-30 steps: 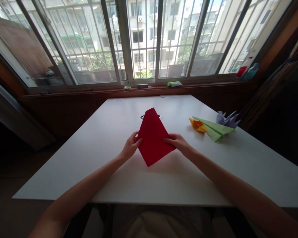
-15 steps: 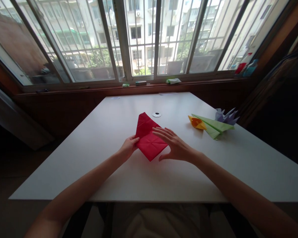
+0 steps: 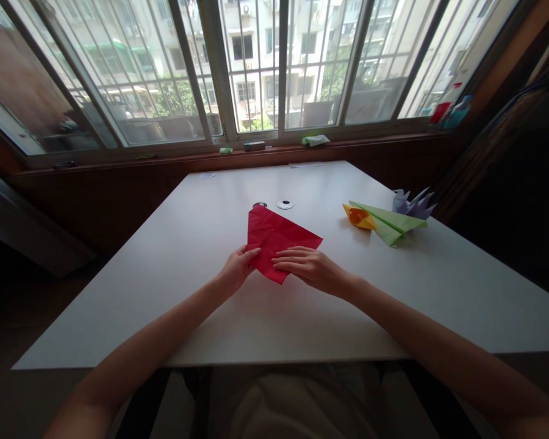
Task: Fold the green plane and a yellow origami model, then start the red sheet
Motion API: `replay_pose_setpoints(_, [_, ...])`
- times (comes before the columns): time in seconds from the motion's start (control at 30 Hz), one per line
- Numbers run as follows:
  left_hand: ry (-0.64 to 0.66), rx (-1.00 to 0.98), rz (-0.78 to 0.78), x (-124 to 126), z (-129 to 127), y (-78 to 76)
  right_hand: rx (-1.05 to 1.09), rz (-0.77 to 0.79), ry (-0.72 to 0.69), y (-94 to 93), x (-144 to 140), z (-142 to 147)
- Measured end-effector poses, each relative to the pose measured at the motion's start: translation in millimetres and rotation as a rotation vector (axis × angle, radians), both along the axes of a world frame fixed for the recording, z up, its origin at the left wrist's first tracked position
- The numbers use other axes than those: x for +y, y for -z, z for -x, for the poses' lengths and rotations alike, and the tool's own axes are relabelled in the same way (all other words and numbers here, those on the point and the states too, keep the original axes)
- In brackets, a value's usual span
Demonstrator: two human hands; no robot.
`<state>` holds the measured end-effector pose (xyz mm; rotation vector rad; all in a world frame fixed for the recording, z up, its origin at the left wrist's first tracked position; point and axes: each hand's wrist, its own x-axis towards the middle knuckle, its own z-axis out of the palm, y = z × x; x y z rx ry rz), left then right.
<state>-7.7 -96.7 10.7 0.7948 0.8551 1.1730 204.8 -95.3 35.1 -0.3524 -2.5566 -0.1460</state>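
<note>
A: Item one, red paper [image 3: 277, 239]. Location?

B: Flat on the white table [image 3: 201, 317], near its middle, folded to a rough triangle with creases showing. One corner points toward the window [image 3: 256, 67], just short of a small round fitting [image 3: 284, 204] set in the tabletop.

A: Left hand [image 3: 238, 268]?

B: At the paper's near left edge, thumb on top and fingers curled by the edge, pinching the sheet.

A: Right hand [image 3: 308, 267]?

B: Palm down, fingers [image 3: 283, 263] stretched flat toward the left, pressing on the paper's near corner. It grips nothing; it lies loose and flat on the sheet.

A: Other paper items?

B: Three folded pieces grouped on the table's right side, well apart from the hands: an orange piece [image 3: 359, 216], a green piece [image 3: 388, 222] long and pointed, touching the orange one, and a purple piece [image 3: 414, 204] with spikes, just behind the green.

A: Sill?

B: A green cloth [image 3: 315, 139], a dark block [image 3: 254, 146] and a small green object [image 3: 226, 150] along it; a red bottle [image 3: 440, 111] and a blue bottle [image 3: 457, 111] at the far right corner
</note>
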Motion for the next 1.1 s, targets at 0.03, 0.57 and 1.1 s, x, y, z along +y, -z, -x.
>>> replay_pose_setpoints(0.03, [0.027,0.003,0.009,0,0,-0.6,0.009,0.000,-0.008,-0.7,0,0])
replay_pose_setpoints(0.57, [0.030,0.010,0.084,-1,0,-2.1,0.014,0.040,-0.082,-5.8,-13,5])
replay_pose_setpoints(1.1, [0.197,0.015,-0.119,-15,-6,-5.3,0.372,0.481,0.418,0.9,-2,4])
